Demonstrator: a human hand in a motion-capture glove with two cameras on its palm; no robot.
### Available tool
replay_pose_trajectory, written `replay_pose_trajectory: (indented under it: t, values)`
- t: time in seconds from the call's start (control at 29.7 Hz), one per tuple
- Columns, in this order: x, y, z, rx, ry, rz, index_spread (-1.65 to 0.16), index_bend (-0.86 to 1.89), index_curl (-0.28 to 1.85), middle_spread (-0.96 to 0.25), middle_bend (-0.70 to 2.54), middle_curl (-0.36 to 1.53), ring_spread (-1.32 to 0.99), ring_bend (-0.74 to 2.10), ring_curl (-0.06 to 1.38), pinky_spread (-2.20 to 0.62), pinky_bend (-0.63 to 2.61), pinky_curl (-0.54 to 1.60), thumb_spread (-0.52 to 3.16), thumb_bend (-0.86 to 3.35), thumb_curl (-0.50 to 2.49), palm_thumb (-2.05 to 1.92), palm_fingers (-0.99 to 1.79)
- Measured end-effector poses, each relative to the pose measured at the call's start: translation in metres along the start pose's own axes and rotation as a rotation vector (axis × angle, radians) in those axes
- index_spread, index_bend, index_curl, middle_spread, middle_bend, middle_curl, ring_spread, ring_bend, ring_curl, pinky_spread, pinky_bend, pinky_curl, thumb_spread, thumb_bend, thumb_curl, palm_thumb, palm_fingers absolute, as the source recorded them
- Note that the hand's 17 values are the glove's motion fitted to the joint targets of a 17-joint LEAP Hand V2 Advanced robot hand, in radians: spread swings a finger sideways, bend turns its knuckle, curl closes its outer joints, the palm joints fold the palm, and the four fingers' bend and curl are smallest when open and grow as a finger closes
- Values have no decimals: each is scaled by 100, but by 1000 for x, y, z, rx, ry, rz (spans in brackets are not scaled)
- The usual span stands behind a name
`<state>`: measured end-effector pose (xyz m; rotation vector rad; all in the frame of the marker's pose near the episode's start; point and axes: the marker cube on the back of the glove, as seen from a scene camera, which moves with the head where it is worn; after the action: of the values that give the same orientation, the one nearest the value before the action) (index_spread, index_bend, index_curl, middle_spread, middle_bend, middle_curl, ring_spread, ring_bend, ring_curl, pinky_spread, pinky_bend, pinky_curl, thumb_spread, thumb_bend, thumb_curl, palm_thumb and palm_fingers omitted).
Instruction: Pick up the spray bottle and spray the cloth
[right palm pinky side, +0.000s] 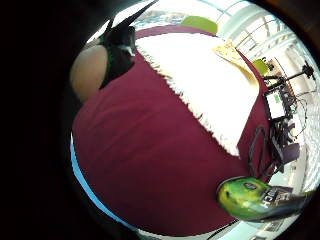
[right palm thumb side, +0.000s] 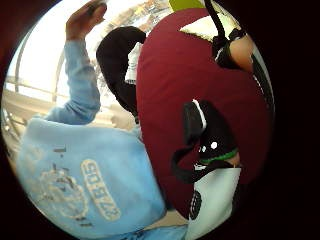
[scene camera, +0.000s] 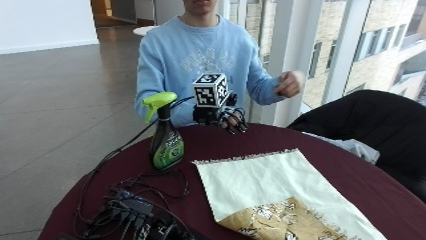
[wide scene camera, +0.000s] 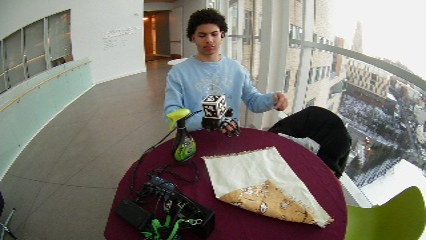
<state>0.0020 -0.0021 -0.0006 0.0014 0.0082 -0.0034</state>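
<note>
**Gloved hand hovered near the bottle, pickup not yet made**

The gloved right hand hung above the far edge of the table, close to the person's chest. Its grip was released: the fingers drooped loosely and held nothing, though the marker mount hid part of them, so this reading is somewhat uncertain. The spray bottle, green with a yellow-green trigger head, stood upright on the maroon table just beside the hand, not touching it. The cream fringed cloth lay flat nearby, toward the camera.

The task appeared to be at its first step, the reach. The next move would likely call for bringing the hand sideways to the bottle's neck and closing the fingers around it below the trigger.

In the palm views the bottle showed only partly, at the edge. The cloth's near corner was cut off in the outside view.
</note>
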Motion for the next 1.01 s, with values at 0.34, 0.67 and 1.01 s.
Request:
replay_pose_trajectory:
  t: [0.34,0.67,1.01]
  values:
    - [21,-32,-5,-31,6,32,-25,34,26,-5,28,20,-2,29,20,16,23,18,87,37,18,59,77]
    - [65,-88,-1,-44,-19,192,-36,13,24,-5,27,26,-1,25,23,20,29,25,109,29,21,57,63]
    - [61,-91,-6,-43,-3,198,-39,14,25,-4,26,31,0,24,24,21,28,28,118,23,24,58,60]
